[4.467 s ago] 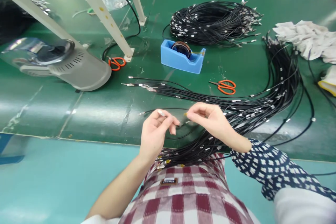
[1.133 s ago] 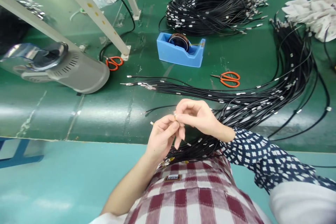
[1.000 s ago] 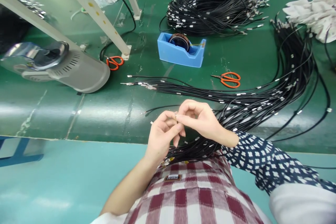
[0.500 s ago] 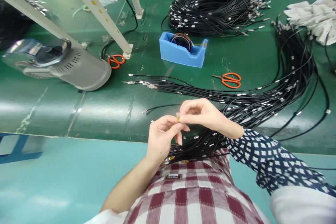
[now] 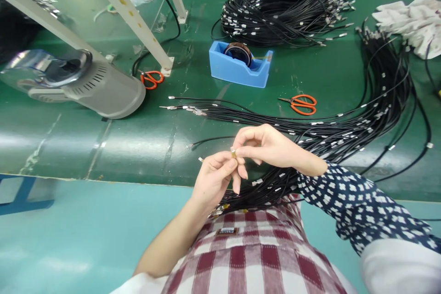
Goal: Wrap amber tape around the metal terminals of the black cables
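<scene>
My left hand [image 5: 214,175] and my right hand [image 5: 268,148] meet just over the table's front edge, thumbs and forefingers pinched together. Between their fingertips is a small cable end with amber tape [image 5: 233,153] around it; fingers hide most of it. A white-tipped end [image 5: 200,160] sticks out behind my left fingers. Under my hands a bundle of black cables [image 5: 275,186] with white labels hangs over the edge toward my lap, a few ends bearing amber tape. Beyond my right hand lies another stretch of black cables [image 5: 262,121], its tips pointing left.
A blue tape dispenser [image 5: 237,72] with an amber roll stands ahead. Orange-handled scissors [image 5: 303,104] lie to its right, another pair [image 5: 151,80] by a white post. A grey machine [image 5: 106,89] is at left. Coiled cables [image 5: 285,11] and white cloth [image 5: 409,25] lie farther back.
Both hands stay together, with my right fingers shifted slightly left and up on the taped end. The amber tape now shows more upright between the fingertips.
</scene>
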Available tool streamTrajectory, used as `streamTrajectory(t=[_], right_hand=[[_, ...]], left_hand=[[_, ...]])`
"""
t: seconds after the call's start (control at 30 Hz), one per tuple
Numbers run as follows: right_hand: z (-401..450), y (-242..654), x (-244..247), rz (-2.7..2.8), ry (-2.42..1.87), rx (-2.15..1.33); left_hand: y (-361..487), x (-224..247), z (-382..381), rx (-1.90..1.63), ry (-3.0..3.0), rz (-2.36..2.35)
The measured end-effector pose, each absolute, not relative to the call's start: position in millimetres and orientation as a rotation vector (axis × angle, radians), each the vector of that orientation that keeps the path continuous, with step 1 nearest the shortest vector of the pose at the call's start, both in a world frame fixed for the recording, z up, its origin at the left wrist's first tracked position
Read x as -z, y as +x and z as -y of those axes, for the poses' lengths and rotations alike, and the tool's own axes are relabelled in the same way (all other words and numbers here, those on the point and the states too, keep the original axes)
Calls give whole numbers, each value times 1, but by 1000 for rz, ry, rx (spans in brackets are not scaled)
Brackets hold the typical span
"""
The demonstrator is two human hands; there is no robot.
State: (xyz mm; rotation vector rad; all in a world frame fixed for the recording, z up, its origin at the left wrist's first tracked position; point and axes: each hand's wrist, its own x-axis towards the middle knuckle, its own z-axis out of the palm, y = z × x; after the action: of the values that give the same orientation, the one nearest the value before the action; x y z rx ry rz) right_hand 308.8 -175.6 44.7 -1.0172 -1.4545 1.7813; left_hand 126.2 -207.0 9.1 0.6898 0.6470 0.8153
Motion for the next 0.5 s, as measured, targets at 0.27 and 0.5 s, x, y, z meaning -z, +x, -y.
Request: streamTrajectory(t=[0.27, 0.5], right_hand=[[171, 307, -32, 1345, -1273, -1449], [177, 297, -39, 1540, -1075, -1486]], left_hand=[[123, -6, 204, -790, 647, -639], [125, -17, 205, -738, 721, -704]])
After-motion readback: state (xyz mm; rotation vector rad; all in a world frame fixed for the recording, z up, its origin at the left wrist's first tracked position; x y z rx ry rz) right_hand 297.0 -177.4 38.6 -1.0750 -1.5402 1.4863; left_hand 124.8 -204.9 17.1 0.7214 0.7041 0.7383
